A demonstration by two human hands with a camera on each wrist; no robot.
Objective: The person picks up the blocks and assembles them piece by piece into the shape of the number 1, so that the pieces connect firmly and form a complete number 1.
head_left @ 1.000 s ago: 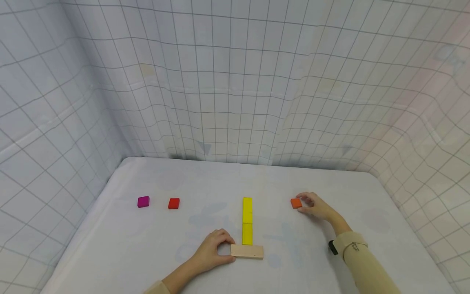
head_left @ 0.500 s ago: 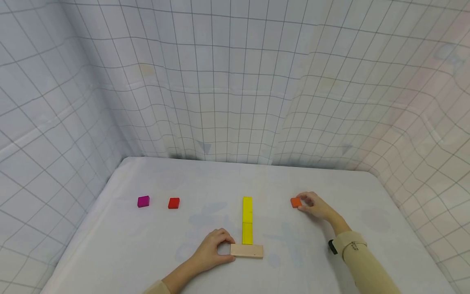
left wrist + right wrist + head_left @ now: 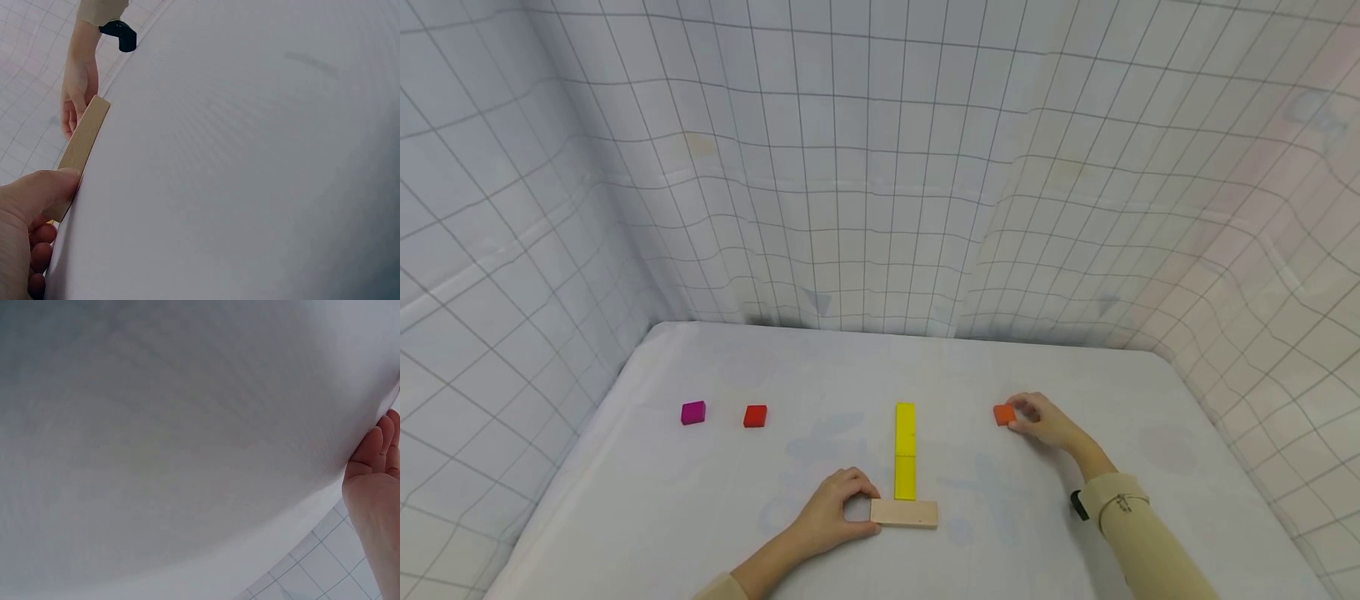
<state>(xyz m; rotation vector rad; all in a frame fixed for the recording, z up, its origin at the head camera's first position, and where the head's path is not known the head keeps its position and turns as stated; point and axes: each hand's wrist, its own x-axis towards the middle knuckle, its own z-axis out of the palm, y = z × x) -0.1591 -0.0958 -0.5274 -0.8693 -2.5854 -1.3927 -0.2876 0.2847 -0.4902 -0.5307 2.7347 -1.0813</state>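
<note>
The left hand [image 3: 831, 510] pinches the left end of a plain wooden block [image 3: 906, 513], thumb on its near side and fingers on its far side. The block lies crosswise on the white surface [image 3: 835, 367], about midway between its left and right edges and well back from its far edge. From the block's far side, two yellow pieces [image 3: 906, 430] run end to end toward the far edge.

The right hand [image 3: 1047, 423] holds an orange block [image 3: 1003, 414] between thumb and fingers, on the right half of the surface, nearer the far edge; the right wrist view does not show that block. Toward the far left corner sit a red block [image 3: 755, 416] and, nearer the left edge, a purple block [image 3: 693, 412], well apart from both hands. Grid-patterned cloth [image 3: 887, 208] hangs beyond the far edge.
</note>
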